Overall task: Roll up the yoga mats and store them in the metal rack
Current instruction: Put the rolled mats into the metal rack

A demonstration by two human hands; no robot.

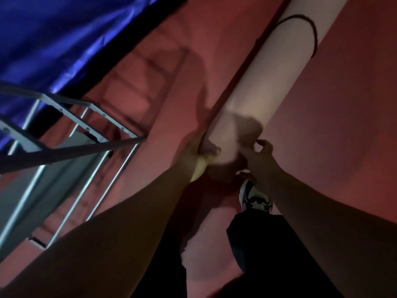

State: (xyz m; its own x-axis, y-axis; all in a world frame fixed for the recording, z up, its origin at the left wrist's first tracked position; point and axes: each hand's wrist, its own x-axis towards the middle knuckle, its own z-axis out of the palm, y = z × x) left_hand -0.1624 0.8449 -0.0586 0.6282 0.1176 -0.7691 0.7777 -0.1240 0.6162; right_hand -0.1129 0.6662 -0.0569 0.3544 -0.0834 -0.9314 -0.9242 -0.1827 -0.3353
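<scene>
A pale pink yoga mat (268,87) lies rolled into a long tube on the red floor, running from the centre to the top right. A dark elastic strap (311,26) loops around its far part. My left hand (193,153) grips the near end of the roll from the left side. My right hand (260,155) holds the same end from the right with fingers curled at its edge. The image is blurred here. The metal rack (71,130) stands at the left, grey bars with an open top.
A blue shiny sheet (53,39) covers the upper left behind the rack. My shoe (255,196) and dark trouser leg stand just below the mat's near end. Red floor (343,125) spreads to the right of the roll.
</scene>
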